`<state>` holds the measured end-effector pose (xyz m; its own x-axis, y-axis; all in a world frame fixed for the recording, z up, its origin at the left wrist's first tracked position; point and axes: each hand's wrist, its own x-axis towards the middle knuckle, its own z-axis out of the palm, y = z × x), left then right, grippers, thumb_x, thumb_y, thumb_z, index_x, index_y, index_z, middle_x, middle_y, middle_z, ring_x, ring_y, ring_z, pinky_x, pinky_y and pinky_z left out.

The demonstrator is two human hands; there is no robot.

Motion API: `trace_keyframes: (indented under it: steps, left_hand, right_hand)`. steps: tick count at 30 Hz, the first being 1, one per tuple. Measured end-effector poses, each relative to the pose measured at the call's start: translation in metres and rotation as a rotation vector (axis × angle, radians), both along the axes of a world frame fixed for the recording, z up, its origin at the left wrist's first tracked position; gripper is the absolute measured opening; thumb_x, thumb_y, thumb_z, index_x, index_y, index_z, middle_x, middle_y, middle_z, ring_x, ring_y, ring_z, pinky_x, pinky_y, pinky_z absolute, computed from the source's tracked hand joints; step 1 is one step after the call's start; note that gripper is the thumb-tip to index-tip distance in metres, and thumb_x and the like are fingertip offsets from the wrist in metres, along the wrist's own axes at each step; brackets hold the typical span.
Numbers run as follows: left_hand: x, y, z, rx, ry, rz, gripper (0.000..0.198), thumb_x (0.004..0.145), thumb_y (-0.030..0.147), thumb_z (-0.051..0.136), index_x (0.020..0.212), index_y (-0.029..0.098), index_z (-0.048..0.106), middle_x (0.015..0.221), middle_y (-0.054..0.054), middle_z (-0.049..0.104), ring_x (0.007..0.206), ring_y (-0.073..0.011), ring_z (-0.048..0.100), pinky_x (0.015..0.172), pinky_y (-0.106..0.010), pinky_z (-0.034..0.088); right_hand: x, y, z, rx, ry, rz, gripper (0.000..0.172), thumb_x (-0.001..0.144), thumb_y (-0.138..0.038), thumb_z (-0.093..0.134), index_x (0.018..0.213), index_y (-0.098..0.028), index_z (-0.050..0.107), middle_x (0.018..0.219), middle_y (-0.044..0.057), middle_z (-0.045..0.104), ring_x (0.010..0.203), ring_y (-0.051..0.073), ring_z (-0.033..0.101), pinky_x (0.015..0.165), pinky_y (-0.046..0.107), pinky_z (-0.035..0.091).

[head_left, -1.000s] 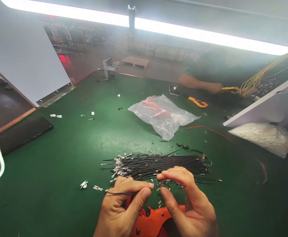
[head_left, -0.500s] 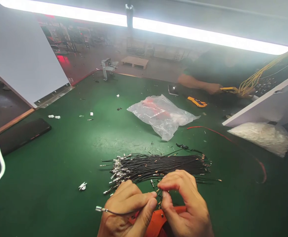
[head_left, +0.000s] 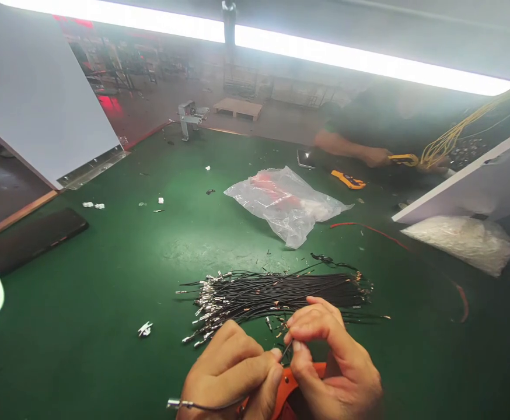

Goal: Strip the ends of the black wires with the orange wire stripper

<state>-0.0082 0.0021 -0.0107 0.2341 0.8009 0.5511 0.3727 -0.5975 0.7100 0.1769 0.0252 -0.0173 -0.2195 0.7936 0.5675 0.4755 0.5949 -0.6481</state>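
Pinched between the thumb and forefinger of my left hand (head_left: 237, 370) is a black wire (head_left: 206, 407). A metal terminal (head_left: 180, 403) on one end of it sticks out to the left, past the back of that hand. My right hand (head_left: 331, 356) has thumb and finger closed at the wire's other end, close to the left fingertips. Part of an orange-handled tool (head_left: 287, 385) shows beneath both hands; its working end is hidden. Just beyond my hands lies a bundle of black wires (head_left: 281, 291), with silvery terminals on the left and bare copper ends on the right.
A clear plastic bag (head_left: 285, 201) with reddish contents lies behind the bundle. Small white connectors (head_left: 145, 329) are scattered leftward. A co-worker's hand (head_left: 377, 156) grips a yellow tool (head_left: 404, 159); another yellow tool (head_left: 348, 179) lies nearby. A bag of pale parts (head_left: 463, 242) sits right.
Both hands have shifted slightly right, and the terminal end has dropped lower. A short length of wire now shows between my fingertips. The bundle is unchanged.
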Motion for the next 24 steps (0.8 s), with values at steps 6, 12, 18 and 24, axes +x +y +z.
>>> trace_keyframes:
  steps: [6, 12, 18, 24]
  left_hand:
    - [0.000, 0.000, -0.002, 0.013, 0.026, 0.007, 0.020, 0.087, 0.000, 0.062, 0.092, 0.018, 0.070, 0.070, -0.003, 0.065, 0.065, -0.0141, 0.053, 0.058, -0.025, 0.049]
    - [0.002, 0.000, -0.003, 0.009, 0.056, 0.014, 0.019, 0.088, 0.000, 0.061, 0.089, 0.017, 0.070, 0.070, -0.003, 0.066, 0.065, -0.0143, 0.054, 0.058, -0.025, 0.050]
    - [0.002, 0.001, -0.004, 0.050, 0.086, 0.027, 0.020, 0.087, -0.001, 0.062, 0.089, 0.017, 0.068, 0.068, -0.002, 0.065, 0.063, -0.0140, 0.053, 0.057, -0.025, 0.049]
    - [0.004, 0.000, -0.004, 0.102, 0.081, 0.074, 0.018, 0.087, 0.000, 0.062, 0.090, 0.017, 0.067, 0.065, -0.001, 0.064, 0.061, -0.0138, 0.051, 0.054, -0.024, 0.048]
  right_hand:
    - [0.000, 0.000, -0.001, 0.042, -0.072, -0.037, 0.027, 0.076, -0.001, 0.055, 0.091, -0.022, 0.056, 0.076, -0.002, 0.063, 0.078, 0.019, 0.065, 0.096, 0.049, 0.043]
    - [-0.007, 0.001, 0.001, 0.086, -0.106, -0.103, 0.024, 0.075, -0.002, 0.055, 0.088, -0.021, 0.055, 0.074, -0.004, 0.061, 0.068, 0.016, 0.062, 0.093, 0.047, 0.044]
    - [-0.009, 0.003, 0.003, 0.100, -0.122, -0.119, 0.020, 0.076, -0.003, 0.053, 0.085, -0.021, 0.054, 0.071, -0.004, 0.061, 0.063, 0.015, 0.062, 0.092, 0.046, 0.042]
    - [-0.011, 0.004, 0.006, 0.104, -0.150, -0.145, 0.016, 0.079, -0.005, 0.052, 0.084, -0.021, 0.054, 0.069, -0.005, 0.060, 0.061, 0.014, 0.062, 0.088, 0.045, 0.044]
